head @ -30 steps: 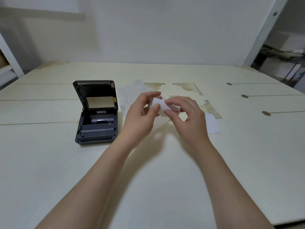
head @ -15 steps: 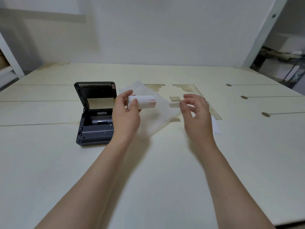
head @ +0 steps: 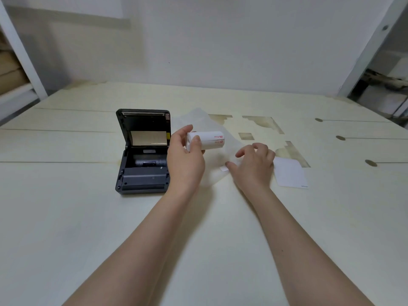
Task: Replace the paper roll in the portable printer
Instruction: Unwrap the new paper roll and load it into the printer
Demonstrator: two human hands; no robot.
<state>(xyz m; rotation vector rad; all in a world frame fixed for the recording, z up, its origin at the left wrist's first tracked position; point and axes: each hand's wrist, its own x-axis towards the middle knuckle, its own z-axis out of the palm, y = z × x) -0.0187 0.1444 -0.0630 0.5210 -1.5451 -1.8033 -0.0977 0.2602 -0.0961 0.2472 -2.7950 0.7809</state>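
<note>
Paper roll (head: 206, 140), white with red print near its right end, is held off the table (head: 66, 217) by the left hand (head: 184, 160), gripped at its left end between thumb and fingers and lying roughly level. It is raised just right of the open lid (head: 144, 129) of the portable printer (head: 143, 168), above a translucent wrapper (head: 212, 171) that is spread on the table. The printer is seen standing on the table left of both hands, its dark lid tilted up and back, with a brownish panel on the lid's inner face. A dark cylindrical part is visible lying across the open bay; whether any paper sits in the bay cannot be told. The right hand (head: 254, 164) is lowered to the wrapper's right edge, fingers curled and spread, thumb tip touching a small white scrap (head: 224, 168); nothing is seen clasped in it. A flat white card (head: 289, 172) is laid on the table just right of that hand. Brown patches where the surface has peeled are seen on the table behind the hands
</note>
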